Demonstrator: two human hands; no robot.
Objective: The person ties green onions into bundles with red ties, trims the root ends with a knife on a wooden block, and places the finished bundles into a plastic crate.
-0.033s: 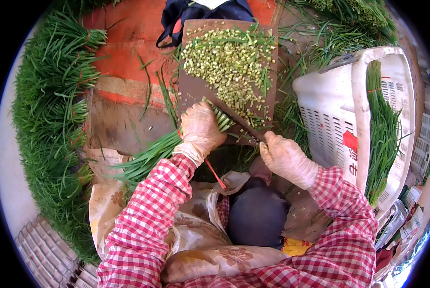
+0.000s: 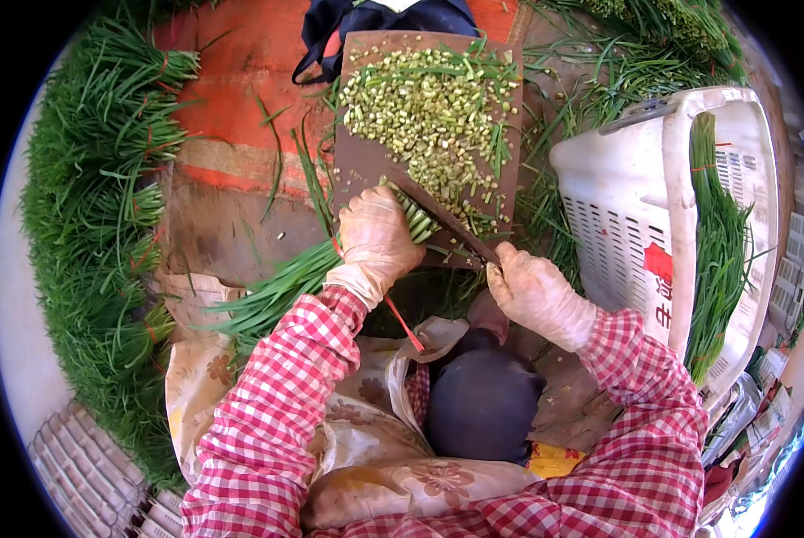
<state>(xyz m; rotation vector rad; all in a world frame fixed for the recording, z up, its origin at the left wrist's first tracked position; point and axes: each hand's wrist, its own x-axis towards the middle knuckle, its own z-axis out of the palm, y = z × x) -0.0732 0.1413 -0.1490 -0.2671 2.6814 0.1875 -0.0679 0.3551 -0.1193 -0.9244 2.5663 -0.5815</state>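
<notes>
- Head view: a bunch of green stalks (image 2: 299, 273) is gripped in the closed left hand (image 2: 375, 231) at the board's (image 2: 359, 166) near edge, 7 o'clock of the cut pieces (image 2: 429, 108).
- Knife (image 2: 447, 220) handle is enclosed by the right hand (image 2: 538, 291); blade lies at the stem ends — contact cannot be told.
- Step judged: stem-cutting; a steady bunch and controlled stroke are called for.
- Bunch's long axis: 8 to 2 o'clock — stem ends toward 2.
</notes>
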